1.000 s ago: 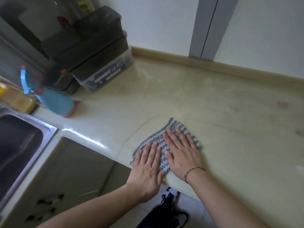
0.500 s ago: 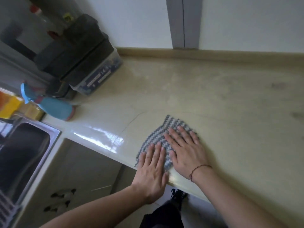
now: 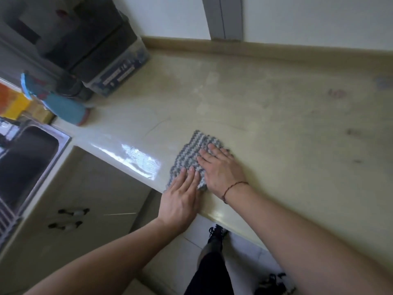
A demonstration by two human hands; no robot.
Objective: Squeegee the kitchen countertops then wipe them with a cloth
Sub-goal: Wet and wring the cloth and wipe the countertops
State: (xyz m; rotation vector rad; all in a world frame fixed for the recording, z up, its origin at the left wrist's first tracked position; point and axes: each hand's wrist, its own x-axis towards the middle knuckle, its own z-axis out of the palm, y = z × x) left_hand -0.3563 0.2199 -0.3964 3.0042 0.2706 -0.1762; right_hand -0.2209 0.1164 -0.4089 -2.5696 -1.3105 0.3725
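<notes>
Sink [image 3: 32, 158] steel fills the left edge of the frame, its basin dark, so whether it holds anything cannot be told. Above it, at upper left, a blue spray bottle [image 3: 63, 107] lies tipped on the countertop [image 3: 287, 116], with a clear storage box [image 3: 119, 71] behind it holding dark items too blurred to name. Lower centre, the grey striped cloth [image 3: 192, 153] lies flat at the counter's front edge. The left hand [image 3: 180, 202] presses its near corner with straight fingers, held together; just right of it, the right hand [image 3: 221, 169] lies flat on the cloth, fingers spread, gripping nothing. To wipe well, I would keep both palms down with even pressure and work in overlapping strokes, taking in the wet glare left of the cloth and the faint marks at right.
</notes>
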